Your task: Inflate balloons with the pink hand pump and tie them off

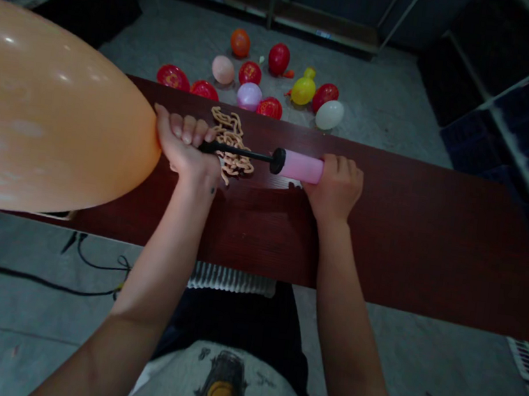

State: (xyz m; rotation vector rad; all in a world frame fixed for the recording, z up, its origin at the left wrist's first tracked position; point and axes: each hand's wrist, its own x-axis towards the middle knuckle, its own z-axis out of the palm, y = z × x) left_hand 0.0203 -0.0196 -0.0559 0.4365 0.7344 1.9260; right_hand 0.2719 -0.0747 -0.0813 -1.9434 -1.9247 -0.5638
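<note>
My left hand (187,143) is closed around the black handle end of a balloon pump (301,166), whose black rod is drawn out of the pink barrel. Wrapped around that barrel is my right hand (337,186), fingers folded over its far end. A large inflated orange balloon (61,122) fills the left side, its narrow end against the thumb of my left hand. The balloon's neck is hidden there, so I cannot tell how it joins the pump. Beneath the rod lies a pile of beige wavy strands (234,149), partly covered by my left hand.
The dark red-brown table (423,243) runs across the view. Beyond its far edge, several balloons lie on the floor, among them a yellow balloon (303,91) and a white balloon (329,115). A black cable (37,278) trails at lower left. Shelving (324,25) stands behind.
</note>
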